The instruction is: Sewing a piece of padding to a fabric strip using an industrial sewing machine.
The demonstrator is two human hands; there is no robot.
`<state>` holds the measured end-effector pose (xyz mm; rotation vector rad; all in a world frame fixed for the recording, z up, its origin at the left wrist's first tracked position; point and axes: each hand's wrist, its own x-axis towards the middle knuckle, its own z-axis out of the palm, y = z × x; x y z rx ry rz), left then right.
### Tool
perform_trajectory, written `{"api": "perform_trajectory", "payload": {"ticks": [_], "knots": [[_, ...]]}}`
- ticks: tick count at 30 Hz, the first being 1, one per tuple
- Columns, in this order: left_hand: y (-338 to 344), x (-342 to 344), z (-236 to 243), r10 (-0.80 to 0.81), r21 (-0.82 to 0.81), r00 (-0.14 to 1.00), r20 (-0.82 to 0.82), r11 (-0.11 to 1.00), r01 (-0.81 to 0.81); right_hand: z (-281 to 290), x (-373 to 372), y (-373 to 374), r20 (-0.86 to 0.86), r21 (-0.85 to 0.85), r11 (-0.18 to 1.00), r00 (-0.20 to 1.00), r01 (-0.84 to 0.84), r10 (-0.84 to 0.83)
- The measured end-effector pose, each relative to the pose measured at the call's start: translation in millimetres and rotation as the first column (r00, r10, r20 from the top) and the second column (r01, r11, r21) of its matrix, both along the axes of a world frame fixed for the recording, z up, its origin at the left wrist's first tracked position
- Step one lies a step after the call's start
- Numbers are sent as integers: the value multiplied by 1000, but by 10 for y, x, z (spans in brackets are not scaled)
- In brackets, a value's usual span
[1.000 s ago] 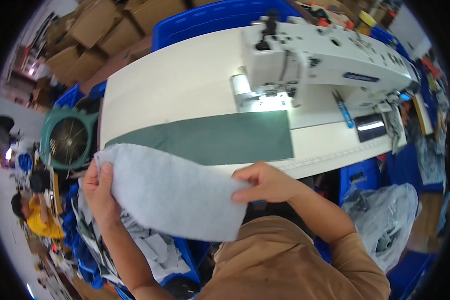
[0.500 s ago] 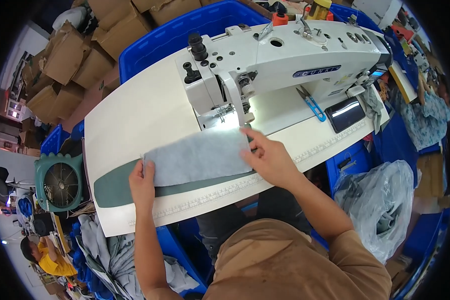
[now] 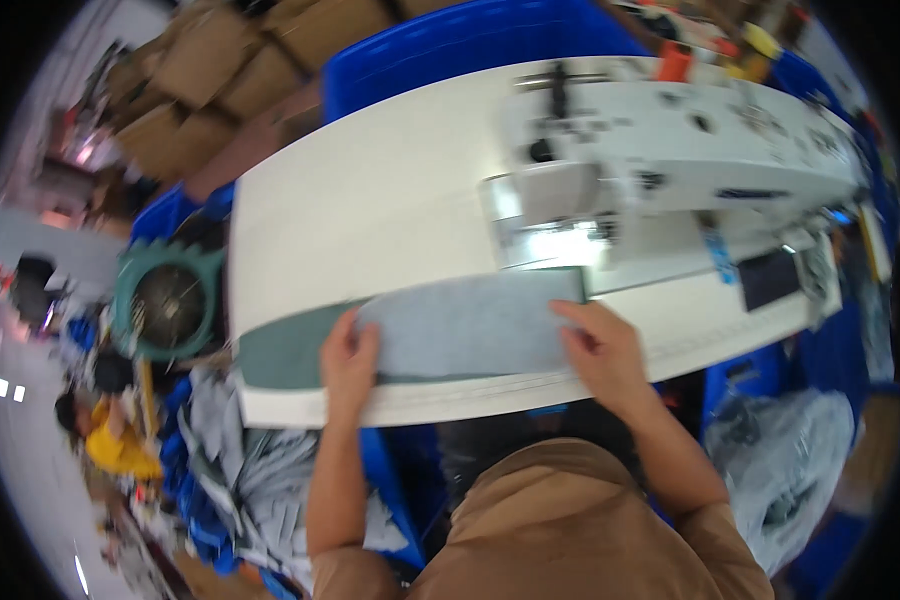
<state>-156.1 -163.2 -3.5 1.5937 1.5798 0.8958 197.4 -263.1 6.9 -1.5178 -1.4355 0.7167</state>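
Note:
A light grey fabric piece (image 3: 465,325) lies over a longer dark green piece (image 3: 285,350), whose rounded end sticks out to the left. My left hand (image 3: 350,360) is closed at the grey piece's left edge, thumb and fingers together on it. At the right edge, my right hand (image 3: 605,350) has its fingers curled on the grey piece, index finger and thumb on the cloth. Both pieces rest on the white table just in front of the sewing machine (image 3: 670,150). Its lit needle area (image 3: 570,240) is beyond the cloth. Motion blurs the picture.
Blue-handled thread snips (image 3: 717,250) and a dark phone (image 3: 770,280) lie right of the cloth. A green fan (image 3: 168,300) stands left of the table (image 3: 370,210). Heaped grey cloth (image 3: 280,480) is below left, a clear plastic bag (image 3: 785,470) below right. A person in yellow (image 3: 120,440) sits far left.
The whole view has shifted, with the machine now farther right. Both hands and the cloth have moved left and toward me, away from the needle area.

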Motion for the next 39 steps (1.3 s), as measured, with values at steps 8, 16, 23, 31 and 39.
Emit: {"api": "perform_trajectory", "payload": {"ticks": [8, 16, 23, 31, 39], "knots": [[-228, 435, 140, 30, 364, 851, -524, 911, 192, 135, -94, 8, 86, -18, 1000, 996, -26, 27], [54, 277, 258, -133, 38, 882, -453, 985, 168, 8, 34, 45, 112, 24, 999, 992, 48, -51], [236, 1070, 838, -389, 252, 760, -521, 781, 572, 8, -107, 44, 150, 69, 996, 986, 59, -69], [360, 1924, 262, -601, 306, 739, -303, 673, 673, -30, -45, -5, 115, 76, 996, 991, 56, -64], [388, 1911, 50, -548, 456, 777, -311, 631, 628, -39, -36, 3, 103, 69, 996, 992, 65, -72]]}}
